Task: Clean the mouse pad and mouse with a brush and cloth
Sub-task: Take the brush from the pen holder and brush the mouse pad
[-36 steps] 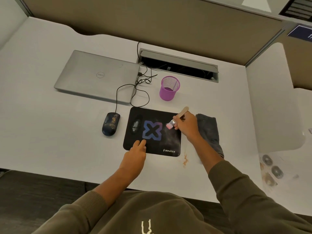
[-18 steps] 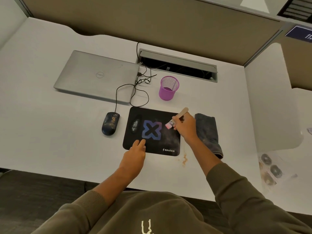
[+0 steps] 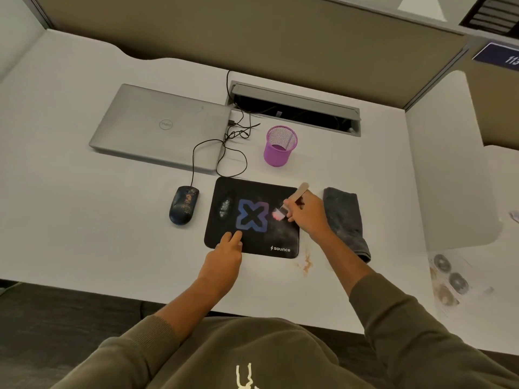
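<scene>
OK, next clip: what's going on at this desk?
A person is brushing a mouse pad. The right hand grips a small brush, bristles on the pad's right half, while the left hand presses its near edge. The mouse sits left of the pad, a dark cloth right.

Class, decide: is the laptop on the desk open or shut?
Shut. The laptop lies flat with its lid logo facing up; no screen or keyboard shows.

We've got a black mouse pad [image 3: 254, 242] with a blue-purple X lying flat on the surface, pretty dusty. Dark speckled mouse [image 3: 184, 204] sits just left of it. Pink-bristled brush [image 3: 289, 204] angles down onto the pad, with a folded grey cloth [image 3: 344, 217] to the right.
</scene>
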The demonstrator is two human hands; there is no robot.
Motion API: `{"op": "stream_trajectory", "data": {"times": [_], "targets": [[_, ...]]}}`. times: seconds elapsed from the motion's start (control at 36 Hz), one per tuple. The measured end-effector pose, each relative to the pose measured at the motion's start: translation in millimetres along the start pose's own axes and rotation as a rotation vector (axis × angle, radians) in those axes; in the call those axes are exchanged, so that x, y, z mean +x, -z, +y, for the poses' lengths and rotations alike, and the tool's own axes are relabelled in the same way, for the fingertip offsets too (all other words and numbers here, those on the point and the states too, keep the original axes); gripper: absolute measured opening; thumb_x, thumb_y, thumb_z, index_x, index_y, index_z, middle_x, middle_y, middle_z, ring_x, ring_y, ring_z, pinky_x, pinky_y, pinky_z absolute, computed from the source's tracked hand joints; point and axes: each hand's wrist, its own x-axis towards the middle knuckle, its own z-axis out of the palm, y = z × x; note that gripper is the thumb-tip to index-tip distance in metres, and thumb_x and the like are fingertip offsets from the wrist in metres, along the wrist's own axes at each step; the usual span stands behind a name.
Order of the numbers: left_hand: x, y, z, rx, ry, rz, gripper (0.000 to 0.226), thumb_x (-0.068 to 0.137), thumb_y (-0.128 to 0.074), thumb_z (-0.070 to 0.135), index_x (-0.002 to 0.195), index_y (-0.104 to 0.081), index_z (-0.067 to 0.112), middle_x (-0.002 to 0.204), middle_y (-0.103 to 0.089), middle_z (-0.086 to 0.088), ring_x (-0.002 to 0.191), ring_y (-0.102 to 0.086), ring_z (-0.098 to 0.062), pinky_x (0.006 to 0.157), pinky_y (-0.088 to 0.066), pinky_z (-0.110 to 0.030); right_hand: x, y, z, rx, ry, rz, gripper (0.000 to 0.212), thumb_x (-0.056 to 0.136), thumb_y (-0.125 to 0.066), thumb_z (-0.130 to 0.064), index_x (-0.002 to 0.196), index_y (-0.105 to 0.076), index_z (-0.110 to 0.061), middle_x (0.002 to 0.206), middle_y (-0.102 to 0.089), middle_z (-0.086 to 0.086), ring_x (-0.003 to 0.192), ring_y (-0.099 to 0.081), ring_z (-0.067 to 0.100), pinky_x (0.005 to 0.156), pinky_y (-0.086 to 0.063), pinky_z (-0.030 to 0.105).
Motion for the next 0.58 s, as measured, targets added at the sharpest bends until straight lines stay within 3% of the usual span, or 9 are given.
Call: {"op": "stream_trajectory", "data": {"times": [0.06,0.17,0.28,0.39,0.5,0.58], "targets": [[0,0,-1,0.020,-0.011,0.000,0.046,0.106,-0.054,0.018,0.151,-0.044,0.011,0.154,-0.043,-0.011,0.116,-0.065,-0.034,0.100,-0.057,-0.043,-1,2,1,-0.040,-0.001,-0.065,0.019,0.099,-0.070,-0.025,0.106,-0.069,-0.008,0.091,-0.075,0.009,0.077,-0.074,0.023,0.079,-0.065,0.038],[1,1,1,0.008,0.004,-0.002,0.049,0.107,-0.053,0.020,0.153,-0.040,0.014,0.155,-0.042,-0.010,0.118,-0.064,-0.034,0.102,-0.056,-0.043,0,9,6,0.036,-0.036,0.116,0.020,0.099,-0.070,-0.025,0.106,-0.068,-0.006,0.096,-0.075,0.009,0.082,-0.075,0.023,0.080,-0.065,0.040],[0,1,1,0.057,-0.031,0.004,0.049,0.106,-0.055,0.019,0.153,-0.042,0.011,0.157,-0.040,-0.012,0.120,-0.064,-0.034,0.103,-0.056,-0.042,-5,8,9,0.011,-0.038,-0.067,0.018,0.099,-0.071,-0.024,0.105,-0.070,-0.007,0.086,-0.076,0.008,0.072,-0.076,0.024,0.079,-0.066,0.040],[0,2,2,0.046,-0.014,0.007,0.051,0.106,-0.054,0.020,0.155,-0.038,0.014,0.157,-0.040,-0.012,0.122,-0.063,-0.034,0.104,-0.054,-0.041,-6,10,13,0.062,-0.062,0.120,0.020,0.099,-0.071,-0.026,0.107,-0.069,-0.007,0.096,-0.076,0.007,0.080,-0.076,0.021,0.076,-0.065,0.034],[0,2,2,0.060,-0.033,0.005,0.050,0.106,-0.055,0.018,0.153,-0.040,0.011,0.156,-0.041,-0.011,0.120,-0.063,-0.033,0.103,-0.055,-0.041,-10,7,14,-0.002,-0.064,-0.062,0.021,0.100,-0.070,-0.027,0.107,-0.070,-0.007,0.088,-0.076,0.007,0.072,-0.075,0.019,0.076,-0.064,0.030],[1,1,0,0.107,-0.045,0.009,0.054,0.104,-0.059,0.019,0.154,-0.039,0.012,0.157,-0.040,-0.012,0.121,-0.063,-0.034,0.103,-0.055,-0.040,-8,11,17,0.050,-0.080,0.116,0.020,0.099,-0.071,-0.028,0.103,-0.068,-0.009,0.094,-0.075,0.006,0.078,-0.075,0.019,0.075,-0.064,0.031]]}}
